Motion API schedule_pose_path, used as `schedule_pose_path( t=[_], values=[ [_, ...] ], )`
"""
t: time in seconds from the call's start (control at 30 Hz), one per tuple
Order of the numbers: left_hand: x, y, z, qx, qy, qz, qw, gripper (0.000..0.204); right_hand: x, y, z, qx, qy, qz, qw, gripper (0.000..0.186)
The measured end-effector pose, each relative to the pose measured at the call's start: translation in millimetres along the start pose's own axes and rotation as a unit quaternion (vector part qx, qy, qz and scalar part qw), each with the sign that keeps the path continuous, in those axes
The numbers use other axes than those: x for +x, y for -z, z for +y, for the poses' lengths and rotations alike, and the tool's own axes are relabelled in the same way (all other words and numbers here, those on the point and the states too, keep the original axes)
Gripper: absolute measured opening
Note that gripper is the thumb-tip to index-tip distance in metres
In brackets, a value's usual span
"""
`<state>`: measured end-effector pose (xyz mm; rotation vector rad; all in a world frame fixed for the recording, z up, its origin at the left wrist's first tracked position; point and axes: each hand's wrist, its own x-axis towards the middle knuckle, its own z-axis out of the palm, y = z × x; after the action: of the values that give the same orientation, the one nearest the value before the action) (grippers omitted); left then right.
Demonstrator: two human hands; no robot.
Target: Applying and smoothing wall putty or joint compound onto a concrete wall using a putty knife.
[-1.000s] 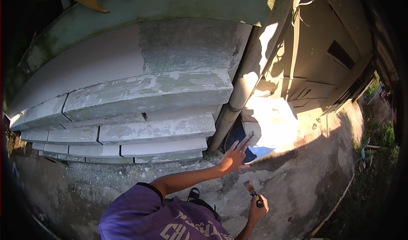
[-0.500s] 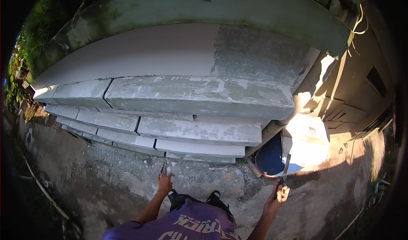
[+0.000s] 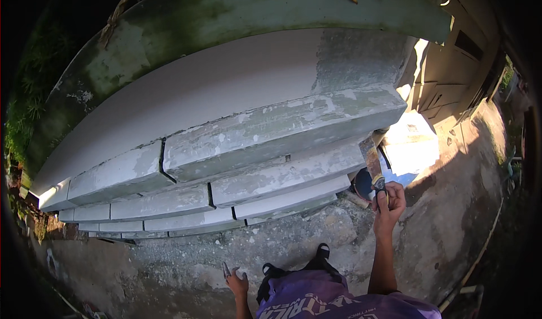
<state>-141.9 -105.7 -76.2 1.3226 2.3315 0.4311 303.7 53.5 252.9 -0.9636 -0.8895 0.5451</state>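
My right hand [image 3: 389, 206] is closed round the dark-and-yellow handle of a rusty putty knife [image 3: 371, 158], its blade raised in front of the right end of the patchily painted steps [image 3: 265, 121]; I cannot tell if it touches them. My left hand [image 3: 238, 282] is low beside my dark-clad legs, fingers curled near a thin grey pointed thing I cannot make out. A pale wall [image 3: 186, 87], partly grey and roughened on the right, rises behind the top step, under a curved green mossy edge [image 3: 226, 5].
A blue container [image 3: 364, 186] with a pale, sunlit object [image 3: 412, 141] stands right of the steps, beside a pipe. Worn concrete ground [image 3: 141, 268] lies below. A beige panelled wall [image 3: 457, 76] is at right, a long pale rod [image 3: 474, 262] lower right, plants [image 3: 28, 110] at left.
My right hand has risen with the putty knife toward the steps' right end. My left hand has dropped from near the blue container to low beside my legs. The view has also shifted.
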Motion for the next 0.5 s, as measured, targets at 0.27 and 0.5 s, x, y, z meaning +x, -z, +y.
schedule_pose_path(
  t=[0.27, 0.5],
  values=[
    [54.7, 35.3, -17.9, -0.042, -0.133, 0.021, 0.990, 0.038, -25.9, -26.6, -33.1, -0.208, 0.109, 0.044, 0.971, 0.031],
    [95.3, 57.8, 26.3, -0.029, -0.190, -0.036, 0.981, 0.039, 55.1, -45.4, -78.4, -0.069, 0.287, 0.048, 0.954, 0.063]
  ],
)
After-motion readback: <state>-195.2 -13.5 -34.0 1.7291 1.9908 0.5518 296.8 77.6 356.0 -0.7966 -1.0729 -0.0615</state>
